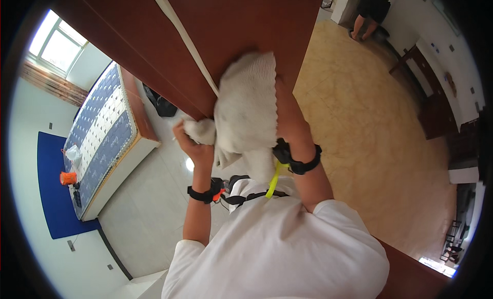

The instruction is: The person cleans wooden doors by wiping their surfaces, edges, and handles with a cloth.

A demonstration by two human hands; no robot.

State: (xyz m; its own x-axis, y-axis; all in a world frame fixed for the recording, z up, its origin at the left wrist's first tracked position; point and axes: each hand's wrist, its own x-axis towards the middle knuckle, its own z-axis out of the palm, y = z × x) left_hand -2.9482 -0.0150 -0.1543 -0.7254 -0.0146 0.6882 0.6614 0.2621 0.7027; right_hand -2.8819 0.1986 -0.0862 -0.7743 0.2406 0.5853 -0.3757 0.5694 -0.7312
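A white ribbed cloth (246, 102) lies against the reddish-brown wooden door (238, 21), near its edge with a pale strip running along it. My left hand (196, 145) is closed around a bunched end of the cloth at the door's edge. On the other side, my right hand (287, 106) is at the cloth's scalloped rim; its fingers are mostly hidden behind the cloth, so its grip does not show. Part of the cloth hangs down between my arms. Each wrist wears a black strap, and a yellow-green band hangs by the right one.
A bed with a blue and white mattress (102, 137) stands at the left, with a black bag (160, 102) on the floor beside it. Another person (369, 14) stands at the upper right. Dark wooden furniture (439, 106) lines the right wall.
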